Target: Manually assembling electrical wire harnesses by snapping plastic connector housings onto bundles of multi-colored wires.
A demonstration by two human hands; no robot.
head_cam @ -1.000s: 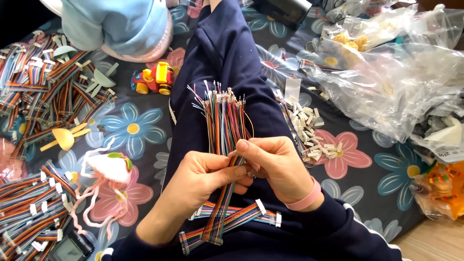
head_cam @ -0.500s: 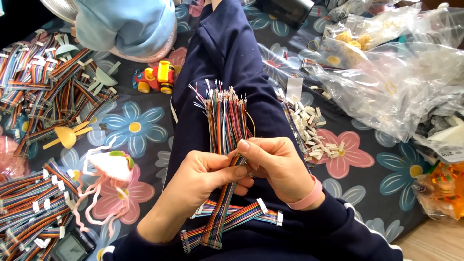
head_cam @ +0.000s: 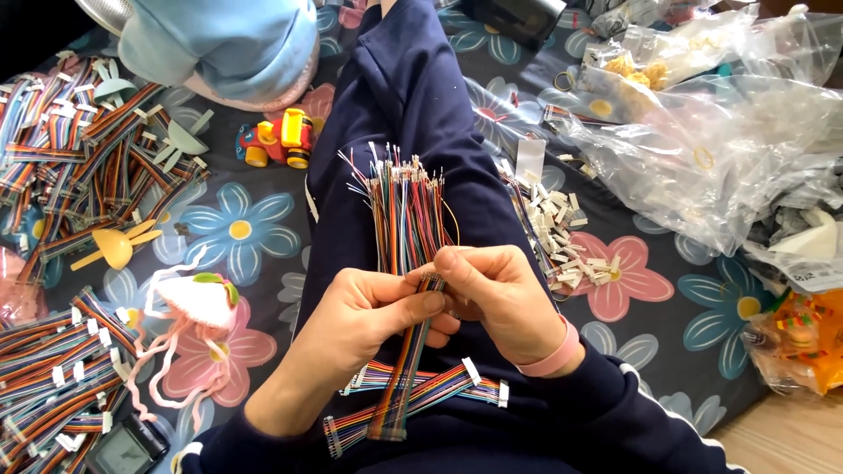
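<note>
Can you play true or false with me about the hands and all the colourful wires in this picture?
1. Both hands pinch one bundle of rainbow wires. True: the left hand and right hand meet on it.
2. The bundle's loose wire ends point toward the person's body. False: they fan out away, over the leg in dark blue trousers.
3. A pink band is on the right wrist. True.
4. The little toy truck is green. False: it is red and yellow.
5. More finished cables lie on the lap under the hands. True.
</note>
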